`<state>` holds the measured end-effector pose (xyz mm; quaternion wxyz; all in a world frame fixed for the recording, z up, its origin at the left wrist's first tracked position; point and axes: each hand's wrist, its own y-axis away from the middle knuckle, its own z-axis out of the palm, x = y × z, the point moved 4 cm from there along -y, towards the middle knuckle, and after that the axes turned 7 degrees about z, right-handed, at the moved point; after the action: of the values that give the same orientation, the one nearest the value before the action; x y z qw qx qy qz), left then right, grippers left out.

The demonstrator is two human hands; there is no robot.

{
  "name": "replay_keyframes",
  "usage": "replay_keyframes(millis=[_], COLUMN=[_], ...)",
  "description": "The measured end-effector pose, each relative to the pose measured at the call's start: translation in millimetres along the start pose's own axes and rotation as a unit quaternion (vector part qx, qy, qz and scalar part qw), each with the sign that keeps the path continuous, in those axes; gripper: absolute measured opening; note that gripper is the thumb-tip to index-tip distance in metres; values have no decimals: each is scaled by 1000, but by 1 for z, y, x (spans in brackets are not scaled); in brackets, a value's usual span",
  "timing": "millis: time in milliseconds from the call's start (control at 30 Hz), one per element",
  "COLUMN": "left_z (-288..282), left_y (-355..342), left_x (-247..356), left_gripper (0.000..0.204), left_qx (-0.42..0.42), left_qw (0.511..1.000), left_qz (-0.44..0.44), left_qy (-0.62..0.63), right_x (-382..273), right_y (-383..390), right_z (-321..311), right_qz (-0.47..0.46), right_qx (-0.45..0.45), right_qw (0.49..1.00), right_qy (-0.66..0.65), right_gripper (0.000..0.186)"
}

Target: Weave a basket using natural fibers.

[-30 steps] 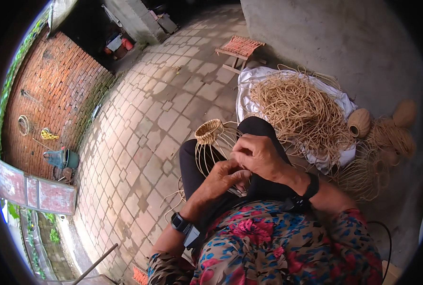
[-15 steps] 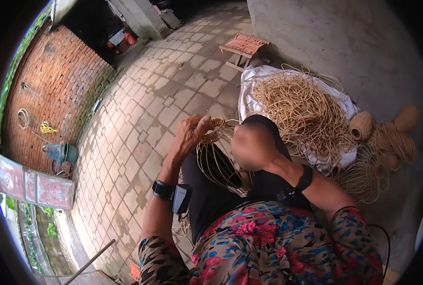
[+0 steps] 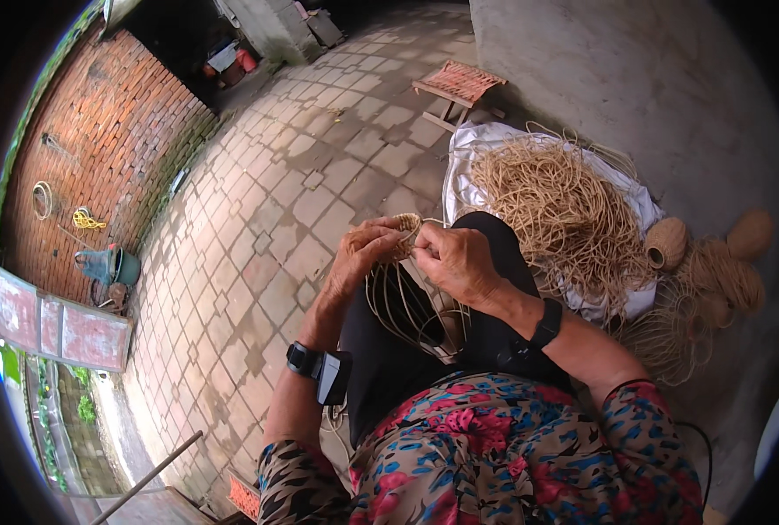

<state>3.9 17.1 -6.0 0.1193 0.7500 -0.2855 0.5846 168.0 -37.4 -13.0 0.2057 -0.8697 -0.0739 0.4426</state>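
Between my knees stands a partly woven basket point(image 3: 388, 308), its thin, pale ribs bowing out below a tightly woven band at the far end. My left hand point(image 3: 365, 252) wraps round that woven end from the left. At its right side, my right hand point(image 3: 461, 265) has thumb and forefinger pinched on a thin cord. The cord runs out past the knuckles toward the heap on the right; its tip is hidden by my fingers. Inside the ribs there is a rounded tan form I cannot make out.
A large heap of tan cord point(image 3: 551, 197) lies on a white sheet point(image 3: 461, 162) to the right. Beside it are small woven baskets point(image 3: 667, 243) and loose rib frames. A slatted stool point(image 3: 459, 83) stands beyond, near the grey wall point(image 3: 617, 70). A pole point(image 3: 149, 477) slants at lower left.
My right hand, blurred and raised before, has come down and left to the basket's woven end and now pinches there. My left hand keeps its hold. The whole view has shifted slightly.
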Motion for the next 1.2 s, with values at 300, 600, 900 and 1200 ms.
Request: replay_keyframes(millis=[300,600,900,1200], left_z=[-2,6,5,9], left_y=[2,4,3,5], left_x=[-7,4,7,9], left_gripper=[28,27,25,21], left_qx=[124,150,100,42], left_qw=[990,987,992,999], left_qz=[-65,47,29,-14], left_qy=[15,-23,-77,-18], right_x=[-3,-4,-24,-22], right_y=[-1,-8,-52,-44], right_z=[-5,-15,-13,-16], right_qz=[-4,-47,-66,-102], right_qx=[-40,-56,-130,-124], right_qw=[999,997,987,981], right_qy=[-4,12,-75,-109], right_gripper=[7,8,13,10])
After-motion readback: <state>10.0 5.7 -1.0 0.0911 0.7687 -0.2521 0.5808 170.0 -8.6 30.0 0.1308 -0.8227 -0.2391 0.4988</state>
